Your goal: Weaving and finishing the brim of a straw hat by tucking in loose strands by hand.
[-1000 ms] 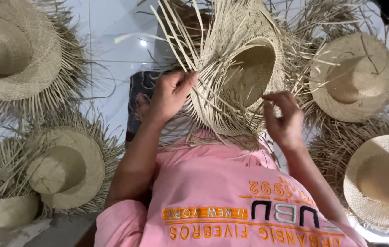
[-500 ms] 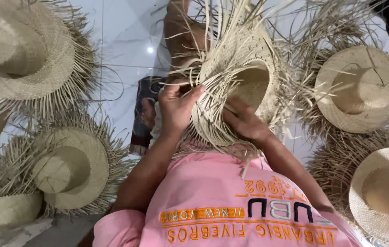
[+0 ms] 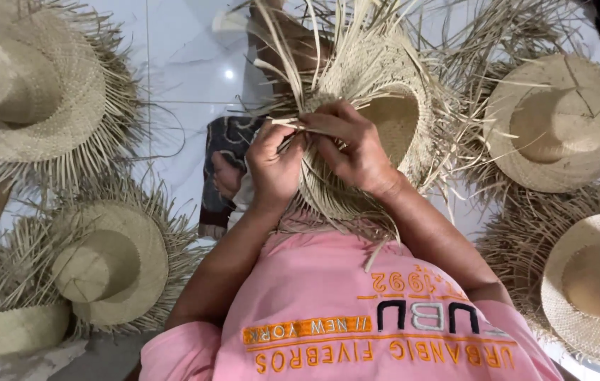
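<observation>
This is looking like a home hat-weaving workshop, with unfinished straw hats (image 3: 32,85) lying fringed all around on a pale tiled floor (image 3: 187,77) and another half-woven hat (image 3: 378,106) being worked by hand.

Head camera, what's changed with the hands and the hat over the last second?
The right hand moved in from the hat's right edge to the left hand; both now pinch loose straw strands on the brim of the unfinished straw hat. The left hand stayed gripping the brim throughout. The finished hats on the floor stayed put.
</observation>
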